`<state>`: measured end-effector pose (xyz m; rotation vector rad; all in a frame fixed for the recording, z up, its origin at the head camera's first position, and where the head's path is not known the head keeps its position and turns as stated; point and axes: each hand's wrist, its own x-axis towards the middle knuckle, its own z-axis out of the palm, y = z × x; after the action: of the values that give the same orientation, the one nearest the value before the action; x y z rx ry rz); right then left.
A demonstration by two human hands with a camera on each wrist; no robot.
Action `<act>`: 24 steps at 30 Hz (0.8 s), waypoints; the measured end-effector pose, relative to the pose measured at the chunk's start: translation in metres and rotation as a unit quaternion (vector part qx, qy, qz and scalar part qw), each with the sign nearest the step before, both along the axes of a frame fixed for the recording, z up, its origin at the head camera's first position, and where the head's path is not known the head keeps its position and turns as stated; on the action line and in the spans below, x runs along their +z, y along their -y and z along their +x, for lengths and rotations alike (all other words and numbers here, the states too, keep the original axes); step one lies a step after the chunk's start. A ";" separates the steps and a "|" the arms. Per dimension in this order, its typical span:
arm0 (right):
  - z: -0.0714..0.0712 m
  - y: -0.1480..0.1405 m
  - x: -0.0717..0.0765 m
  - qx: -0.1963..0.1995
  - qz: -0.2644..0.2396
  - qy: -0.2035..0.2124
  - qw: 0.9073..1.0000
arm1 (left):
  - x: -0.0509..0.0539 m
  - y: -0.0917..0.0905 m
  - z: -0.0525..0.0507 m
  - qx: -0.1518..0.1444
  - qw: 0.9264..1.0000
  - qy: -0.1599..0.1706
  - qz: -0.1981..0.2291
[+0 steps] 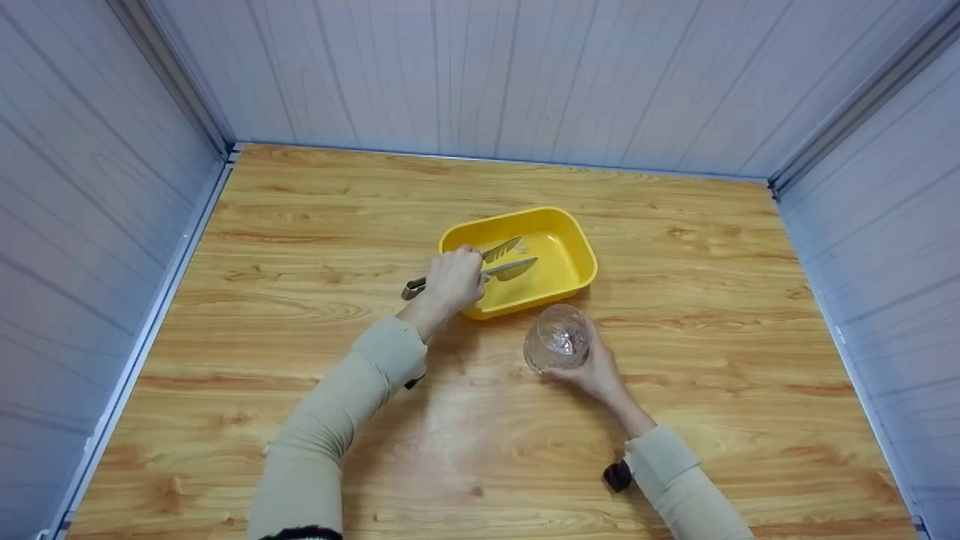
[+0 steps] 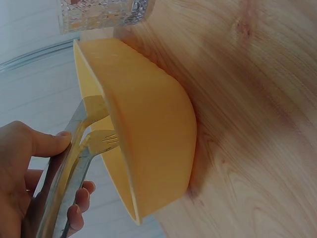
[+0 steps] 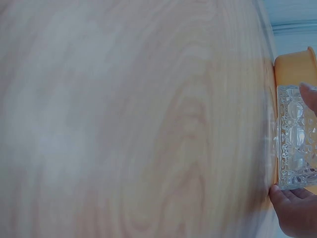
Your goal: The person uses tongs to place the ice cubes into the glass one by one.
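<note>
Reading from left to right, with the yellow plastic basin [image 1: 566,264] as reference, inspection found the work at what was judged an early stage. At the basin's near left edge, the left hand [image 1: 456,279] was curled round a pair of metal serving tongs [image 1: 514,268], whose looped tail lay outside the rim and whose working ends reached inside. One end was tined like a fork, the other appeared broader. The two arms stood apart, and nothing could be seen caught between them; no item was recorded as picked up. Within the basin, beside the tong tips, a small pale patch [image 1: 521,246] was noted; whether it was a clear piece or glare could not be determined. Just off the basin's near right side was a patterned clear glass tumbler [image 1: 559,341], mouth upward. The right hand [image 1: 598,366], spread to the tumbler's width, held it from the right and near side. Whether its base bore on the tabletop [image 1: 712,300], or whether it contained anything, could not be established. Done: both implements in hand, tongs inserted. Outstanding, as judged: any grip by the tongs, and any load carried clear of the basin.
</note>
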<state>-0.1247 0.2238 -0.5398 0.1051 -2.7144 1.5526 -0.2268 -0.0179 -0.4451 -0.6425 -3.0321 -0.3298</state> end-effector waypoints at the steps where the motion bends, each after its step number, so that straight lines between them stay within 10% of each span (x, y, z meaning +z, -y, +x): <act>1: -0.002 -0.002 -0.006 -0.001 0.002 0.000 1.000 | -0.001 -0.001 -0.001 0.001 1.000 0.002 -0.002; 15: 0.009 0.011 0.028 0.013 -0.019 -0.024 0.999 | -0.006 -0.010 -0.015 -0.013 1.000 0.010 -0.024; 24: -0.002 -0.001 -0.004 0.003 0.005 -0.003 1.000 | -0.009 -0.014 -0.024 -0.003 0.999 0.024 -0.038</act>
<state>-0.1263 0.2251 -0.5435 0.1178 -2.7194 1.5377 -0.2506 -0.0041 -0.4541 -0.6569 -3.1032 -0.2338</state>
